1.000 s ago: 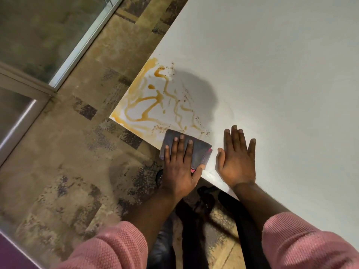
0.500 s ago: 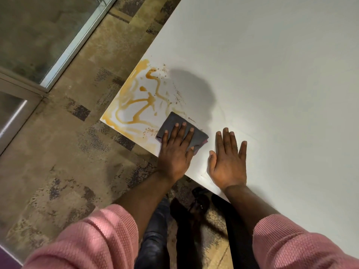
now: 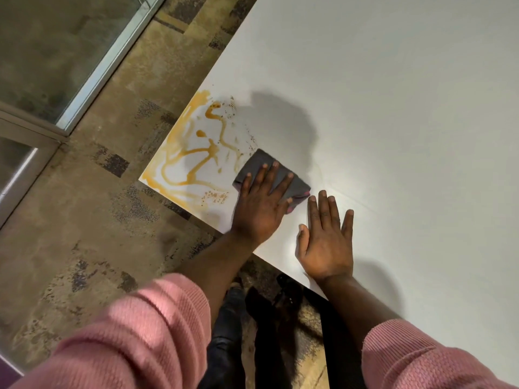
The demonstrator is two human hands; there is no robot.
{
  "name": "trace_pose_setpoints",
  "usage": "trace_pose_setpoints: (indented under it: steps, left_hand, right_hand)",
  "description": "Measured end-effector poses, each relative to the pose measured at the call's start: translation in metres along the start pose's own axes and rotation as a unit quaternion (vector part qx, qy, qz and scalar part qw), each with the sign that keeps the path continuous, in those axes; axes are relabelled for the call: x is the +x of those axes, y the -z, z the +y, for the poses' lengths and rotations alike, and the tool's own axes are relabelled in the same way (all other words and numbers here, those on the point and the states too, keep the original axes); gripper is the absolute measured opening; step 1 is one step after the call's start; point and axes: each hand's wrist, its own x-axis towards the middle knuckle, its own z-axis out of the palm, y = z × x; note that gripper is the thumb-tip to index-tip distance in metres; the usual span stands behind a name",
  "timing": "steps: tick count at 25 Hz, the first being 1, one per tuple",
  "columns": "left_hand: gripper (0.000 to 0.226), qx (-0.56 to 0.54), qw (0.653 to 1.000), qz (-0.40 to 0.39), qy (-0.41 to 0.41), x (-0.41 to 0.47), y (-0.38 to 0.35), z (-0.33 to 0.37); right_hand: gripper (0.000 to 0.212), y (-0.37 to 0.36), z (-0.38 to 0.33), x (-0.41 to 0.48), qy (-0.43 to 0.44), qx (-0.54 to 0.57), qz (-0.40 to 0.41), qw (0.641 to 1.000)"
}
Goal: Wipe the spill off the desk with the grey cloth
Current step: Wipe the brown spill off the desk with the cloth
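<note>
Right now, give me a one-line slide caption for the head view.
Left hand presses the grey cloth at the edge of an orange spill on the white desk; right hand rests flat beside it.

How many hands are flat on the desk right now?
2. The left hand presses the grey cloth at the spill's edge; the right hand lies bare on the desk beside it.

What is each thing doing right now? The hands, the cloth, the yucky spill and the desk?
Left hand: flat, fingers spread, pressing on the cloth.
Right hand: flat on the desk, empty, beside the cloth.
Cloth: folded, lying on the desk at the spill's right edge.
Spill: orange streaks and specks, mostly not yet wiped, on the desk's corner.
Desk: white, bare apart from the spill corner.
</note>
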Motion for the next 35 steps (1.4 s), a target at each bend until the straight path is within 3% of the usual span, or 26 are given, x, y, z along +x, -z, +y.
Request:
trace_pose_setpoints:
  steps: [5,9,17,20,24,31,33,35]
  left_hand:
    - [0.057,-0.03,0.998,0.039,0.032,-0.042,-0.016,0.003]
    - [0.065,-0.013,0.999,-0.015,0.04,-0.104,-0.022,0.014]
    - [0.057,0.015,1.0,0.0,0.003,0.024,0.001,-0.006]
    - [0.057,-0.015,1.0,0.002,0.017,-0.027,-0.006,-0.001]
    - [0.058,-0.04,0.999,-0.025,-0.024,-0.103,-0.012,0.001]
    - [0.059,0.011,0.982,-0.061,-0.18,0.047,0.007,-0.014]
    - [0.057,0.016,0.983,-0.049,-0.174,0.059,0.008,-0.019]
    - [0.058,-0.002,0.993,-0.034,-0.114,0.043,0.007,-0.017]
  right_hand:
    - [0.067,-0.001,0.001,-0.001,0.006,-0.007,0.012,1.0]
    - [0.068,-0.001,0.002,0.0,0.007,-0.008,0.013,1.0]
    - [0.069,-0.006,0.003,0.0,0.009,0.002,0.033,0.999]
    - [0.068,-0.005,0.003,0.001,0.011,0.004,0.031,0.999]
    - [0.069,-0.002,0.001,0.001,0.007,0.01,0.024,1.0]
    - [0.065,-0.005,0.0,0.0,0.01,0.0,0.042,0.999]
    - [0.066,-0.006,0.001,0.001,0.014,-0.003,0.049,0.999]
    - [0.067,-0.006,0.001,0.001,0.01,-0.001,0.049,0.999]
